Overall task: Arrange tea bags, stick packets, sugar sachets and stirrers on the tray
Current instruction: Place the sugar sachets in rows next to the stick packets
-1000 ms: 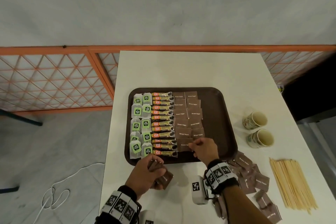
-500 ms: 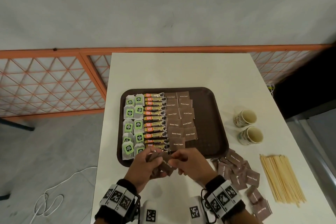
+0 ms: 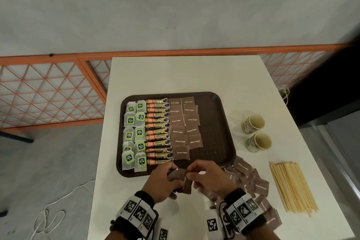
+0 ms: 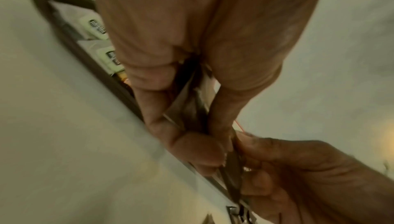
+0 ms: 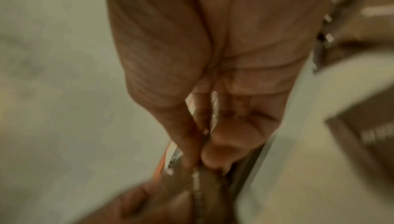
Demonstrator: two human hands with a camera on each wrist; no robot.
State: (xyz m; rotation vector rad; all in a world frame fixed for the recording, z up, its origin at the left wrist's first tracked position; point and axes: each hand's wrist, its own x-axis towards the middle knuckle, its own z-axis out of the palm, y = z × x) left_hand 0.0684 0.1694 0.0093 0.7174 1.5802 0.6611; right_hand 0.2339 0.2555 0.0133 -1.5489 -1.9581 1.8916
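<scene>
I hold brown sugar sachets (image 3: 180, 178) (a small stack) just before the tray's (image 3: 226, 142) near rim, both hands pinching.

Both hands meet just in front of the tray's (image 3: 229, 154) near edge: the left hand (image 3: 165, 181) grips brown sachets (image 3: 178, 176), the right hand (image 3: 208, 178) pinches one.

On the tray (image 3: 214, 134), the bare brown strip at centre-right of the frame lies open to a hand. Left of it, sugar sachets (image 3: 183, 134), stick packets (image 3: 157, 132) and tea bags (image 3: 134, 134) fill the floor. Paper cups (image 3: 255, 132), loose sachets (image 3: 251, 179) and stirrers (image 3: 292, 185) crowd the right.
</scene>
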